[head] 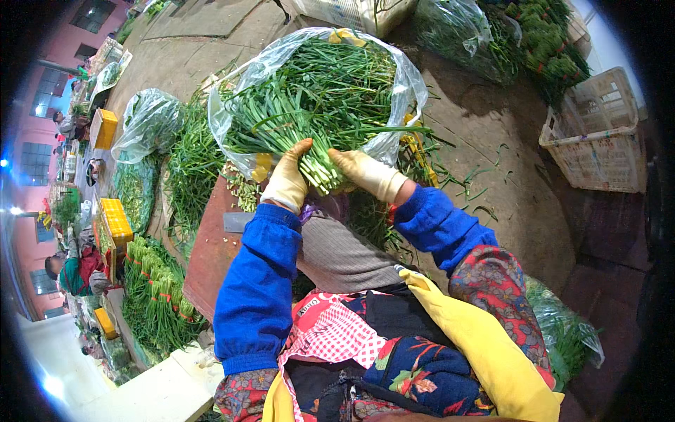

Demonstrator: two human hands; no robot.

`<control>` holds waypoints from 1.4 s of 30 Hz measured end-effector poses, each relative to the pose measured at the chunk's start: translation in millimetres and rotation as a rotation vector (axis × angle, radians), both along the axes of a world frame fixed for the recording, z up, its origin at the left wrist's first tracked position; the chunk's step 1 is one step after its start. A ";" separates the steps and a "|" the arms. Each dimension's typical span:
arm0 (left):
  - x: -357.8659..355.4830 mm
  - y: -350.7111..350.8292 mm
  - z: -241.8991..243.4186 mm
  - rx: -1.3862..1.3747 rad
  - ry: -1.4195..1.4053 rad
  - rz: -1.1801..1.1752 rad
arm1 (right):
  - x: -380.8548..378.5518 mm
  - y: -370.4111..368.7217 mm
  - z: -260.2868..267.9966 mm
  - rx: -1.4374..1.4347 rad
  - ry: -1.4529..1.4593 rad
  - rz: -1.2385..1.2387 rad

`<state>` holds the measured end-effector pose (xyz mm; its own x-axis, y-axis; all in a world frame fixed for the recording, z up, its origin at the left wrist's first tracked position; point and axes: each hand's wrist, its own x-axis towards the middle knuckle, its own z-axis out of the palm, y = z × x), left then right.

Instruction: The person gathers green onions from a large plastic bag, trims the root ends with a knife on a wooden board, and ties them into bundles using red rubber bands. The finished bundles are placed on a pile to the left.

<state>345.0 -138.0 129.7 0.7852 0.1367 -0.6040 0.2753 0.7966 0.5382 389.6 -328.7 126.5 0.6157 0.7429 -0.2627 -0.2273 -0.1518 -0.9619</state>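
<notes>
Both my hands wear pale gloves with brown-stained fingertips. From the left side, my left hand (287, 182) grips a bunch of green leafy stems (316, 161), probably garlic chives, its pale cut ends facing me. On the bunch's other side my right hand (369, 171) holds it near those ends; the fingers underneath are hidden. Behind the bunch, a large clear plastic bag (414, 87) lies open, full of loose greens (343, 68). Below my left wrist, a metal blade (237, 222) rests on a reddish board (211, 264) beside short trimmed stem ends (245, 195).
Loose greens (192, 174) are heaped left of the bag. Banded bunches (158, 290) lie at lower left near yellow crates (116, 219). A white plastic crate (596, 142) stands at right, with bagged greens (464, 37) behind. People (79, 269) sit at far left.
</notes>
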 end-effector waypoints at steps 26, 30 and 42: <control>-47.4 27.4 71.3 0.005 -0.086 -0.067 | 40.9 34.2 -86.8 -0.504 -1.361 -0.173; -76.4 57.8 131.8 -0.065 -0.229 -0.116 | 42.9 30.6 -103.3 -0.337 -1.470 -0.255; -244.4 82.4 141.9 0.054 -0.200 0.152 | 39.6 23.5 -23.3 -0.430 -1.352 -0.158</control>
